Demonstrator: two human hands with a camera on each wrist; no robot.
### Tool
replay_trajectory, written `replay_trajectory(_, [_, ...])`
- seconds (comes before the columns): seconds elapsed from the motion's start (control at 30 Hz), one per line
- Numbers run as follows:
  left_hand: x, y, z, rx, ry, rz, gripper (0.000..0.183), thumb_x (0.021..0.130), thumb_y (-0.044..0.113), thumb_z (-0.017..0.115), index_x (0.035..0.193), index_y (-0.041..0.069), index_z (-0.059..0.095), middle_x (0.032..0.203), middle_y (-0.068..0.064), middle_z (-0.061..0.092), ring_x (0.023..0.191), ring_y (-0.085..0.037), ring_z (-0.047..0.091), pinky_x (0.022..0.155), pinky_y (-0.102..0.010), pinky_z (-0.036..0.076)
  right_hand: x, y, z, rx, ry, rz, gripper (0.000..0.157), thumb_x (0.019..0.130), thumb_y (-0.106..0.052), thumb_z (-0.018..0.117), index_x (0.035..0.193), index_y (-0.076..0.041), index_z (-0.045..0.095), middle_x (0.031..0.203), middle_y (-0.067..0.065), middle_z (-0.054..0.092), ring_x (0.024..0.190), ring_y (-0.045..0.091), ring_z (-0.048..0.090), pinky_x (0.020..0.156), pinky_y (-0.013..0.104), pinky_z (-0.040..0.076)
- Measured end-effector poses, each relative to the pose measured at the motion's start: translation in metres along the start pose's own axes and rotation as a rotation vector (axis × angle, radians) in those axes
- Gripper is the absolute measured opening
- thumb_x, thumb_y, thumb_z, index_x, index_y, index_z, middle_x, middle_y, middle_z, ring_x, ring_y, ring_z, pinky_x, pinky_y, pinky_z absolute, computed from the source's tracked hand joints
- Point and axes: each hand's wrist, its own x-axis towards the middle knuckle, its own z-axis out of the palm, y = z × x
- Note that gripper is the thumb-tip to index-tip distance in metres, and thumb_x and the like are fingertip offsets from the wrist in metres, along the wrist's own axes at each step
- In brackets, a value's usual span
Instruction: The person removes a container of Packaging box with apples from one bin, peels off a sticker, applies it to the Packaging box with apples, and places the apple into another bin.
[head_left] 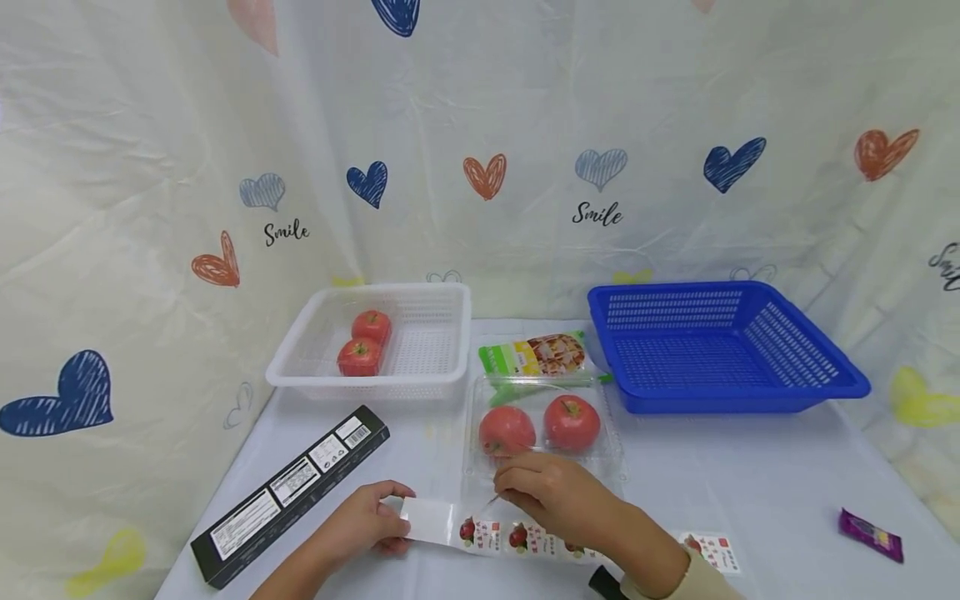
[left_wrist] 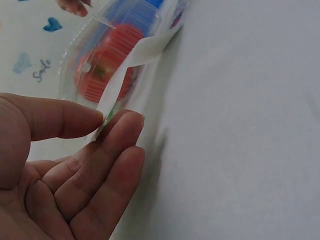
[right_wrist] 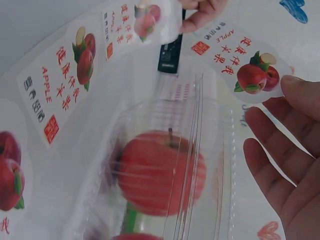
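1. Apple label [right_wrist: 242, 67]: it sits in the grip of the right hand [head_left: 555, 492], pinched at one edge between thumb and fingers. The right wrist view shows its printed face, with fruit and characters; the head view gives little more than a thin edge below the fingers.
2. Label strip [head_left: 435, 521]: its end is pinched between thumb and fingertips of the left hand [head_left: 371, 521], and it runs rightward below the right hand. The head view shows a bare white stretch beside the left grip; the left wrist view shows the strip almost edge-on.
3. Clear container [head_left: 617, 467]: just beyond the right grip. The head view shows two apples [head_left: 572, 422] inside; the right wrist view cuts one off.
4. Plain only from the head: the white basket [head_left: 367, 382] beyond the left grip, the blue basket [head_left: 738, 393] beyond and right of the right grip.
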Motion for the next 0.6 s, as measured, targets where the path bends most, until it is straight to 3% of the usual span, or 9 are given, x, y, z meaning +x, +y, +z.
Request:
replay_trajectory(0.17, [-0.007,-0.010,-0.007,0.133,0.009,-0.031,0.041,0.083,0.005,0.071,0.121,0.000,0.057,0.067,-0.008,0.067,0.053,-0.023,0.065,0.050,-0.035,0.054,-0.007,0.001,-0.003,0.018,-0.014,0.030,0.024,0.083,-0.002,0.075,0.099,-0.017,0.066,0.094,-0.009,0.067,0.087,0.002,0.062,0.082,0.014,0.049])
replay_trajectory(0.33, [-0.008,-0.011,-0.014,0.325,0.051,0.021,0.029,0.087,0.017,0.070,0.112,0.005,0.061,0.059,-0.004,0.063,0.043,-0.020,0.059,0.044,-0.034,0.049,-0.019,0.005,-0.009,0.037,-0.040,0.081,0.024,0.083,-0.001,0.074,0.099,-0.017,0.067,0.094,-0.010,0.067,0.086,0.002,0.061,0.081,0.013,0.048])
replay_trajectory(0.47, [0.002,-0.002,-0.013,0.493,0.146,0.063,0.027,0.089,0.029,0.069,0.107,0.009,0.065,0.056,0.002,0.059,0.044,-0.017,0.056,0.046,-0.033,0.043,-0.023,0.010,-0.016,0.028,-0.041,0.086,0.023,0.083,-0.001,0.075,0.099,-0.017,0.068,0.094,-0.010,0.068,0.087,0.003,0.062,0.082,0.014,0.048])
replay_trajectory(0.6, [0.018,0.007,-0.004,0.509,0.198,0.123,0.027,0.089,0.031,0.069,0.107,0.011,0.067,0.060,0.004,0.058,0.051,-0.014,0.055,0.047,-0.031,0.044,-0.022,0.014,-0.022,0.028,-0.043,0.082,0.022,0.083,-0.001,0.075,0.098,-0.015,0.068,0.094,-0.009,0.069,0.087,0.003,0.063,0.081,0.014,0.049])
